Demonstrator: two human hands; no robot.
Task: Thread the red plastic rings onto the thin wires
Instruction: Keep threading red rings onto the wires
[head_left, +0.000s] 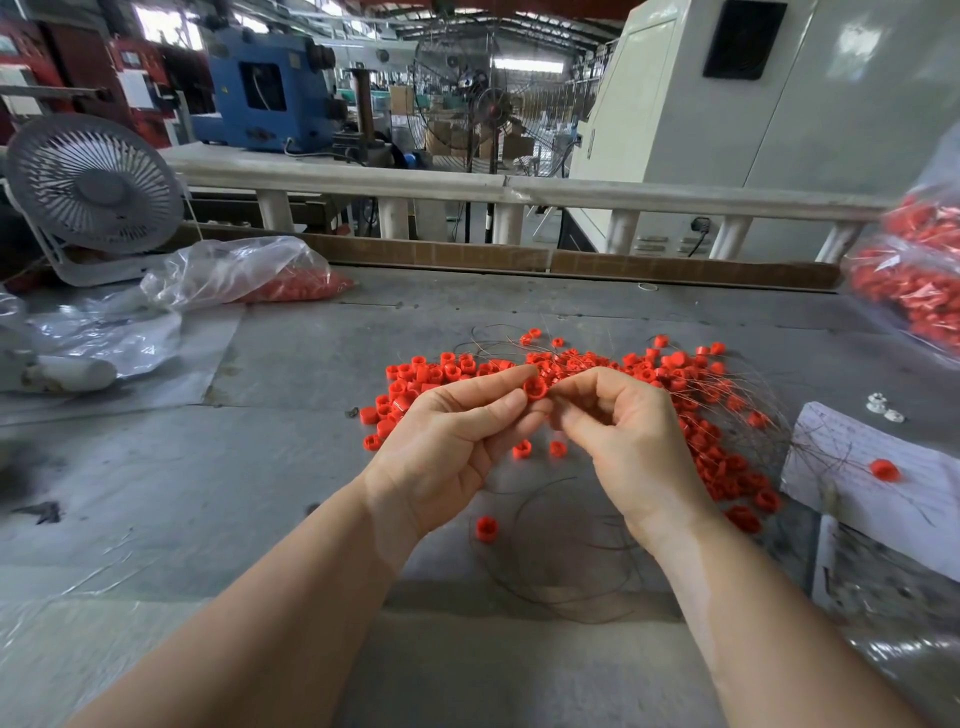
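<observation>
I see the grey worktable (311, 467) strewn with loose red rings (696, 415) and thin wires (561, 571). My left hand (447, 441) pinches one red ring (535, 387); my right hand (623, 431), fingers curled, meets it, its pinch unclear.

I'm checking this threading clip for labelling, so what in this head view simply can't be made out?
- Whether a thin wire passes through the red plastic ring that the left hand pinches: too fine to see.
- What the right hand pinches: its curled fingers hide it.
- The clear bag of red rings at right: blurred, cut off by the frame edge.
</observation>
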